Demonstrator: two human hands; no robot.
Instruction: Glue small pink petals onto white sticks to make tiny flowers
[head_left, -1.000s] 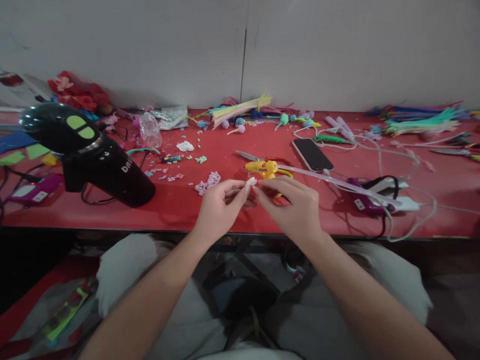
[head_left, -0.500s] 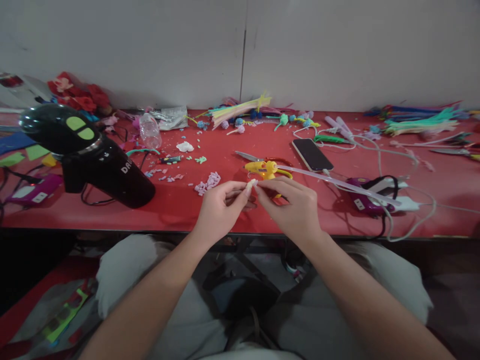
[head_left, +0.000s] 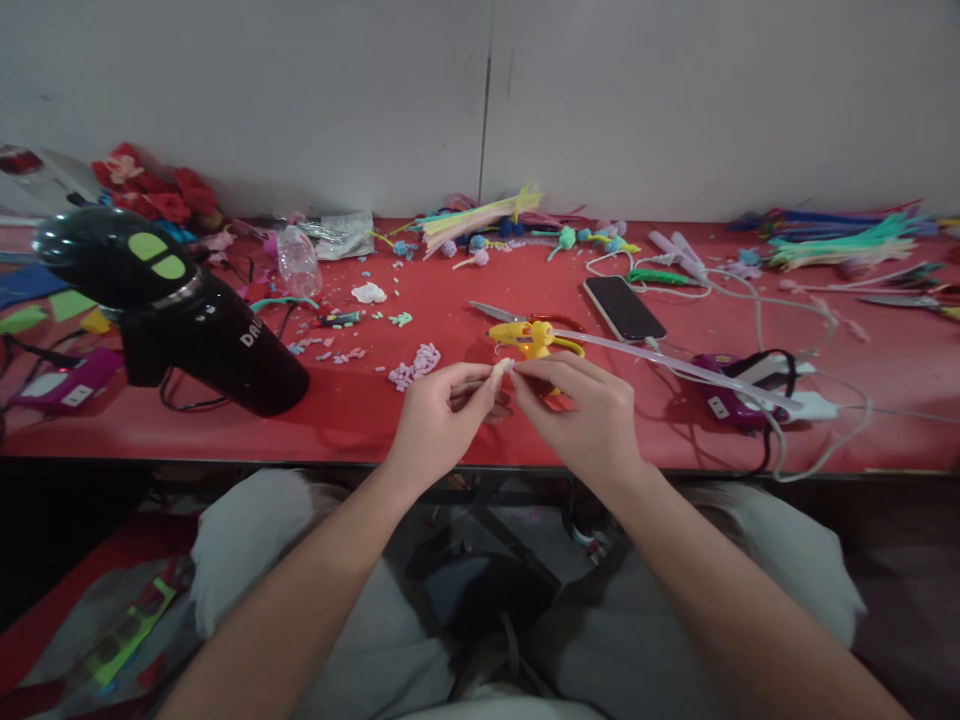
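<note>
My left hand (head_left: 441, 412) pinches a small pale yellow fuzzy piece (head_left: 501, 368) between thumb and forefinger, just over the table's front half. Closed against it from the other side, my right hand (head_left: 589, 408) holds a tiny pale lilac bit (head_left: 511, 365) in its fingertips, which touches the yellow piece. Just beyond the fingers lies a yellow glue gun (head_left: 531, 337) with a long clear glue stick (head_left: 637, 352) sticking out of its back. Left of my left hand is a pile of short lilac fuzzy pieces (head_left: 415, 367). Scissors (head_left: 491, 311) lie partly behind the glue gun.
A large black bottle-shaped device (head_left: 225, 335) stands at left. On the right are a phone (head_left: 624, 308), white cables and a purple power strip (head_left: 720, 390). Bundles of pipe cleaners (head_left: 476, 222) lie along the wall, with a clear plastic bottle (head_left: 298, 262) to their left.
</note>
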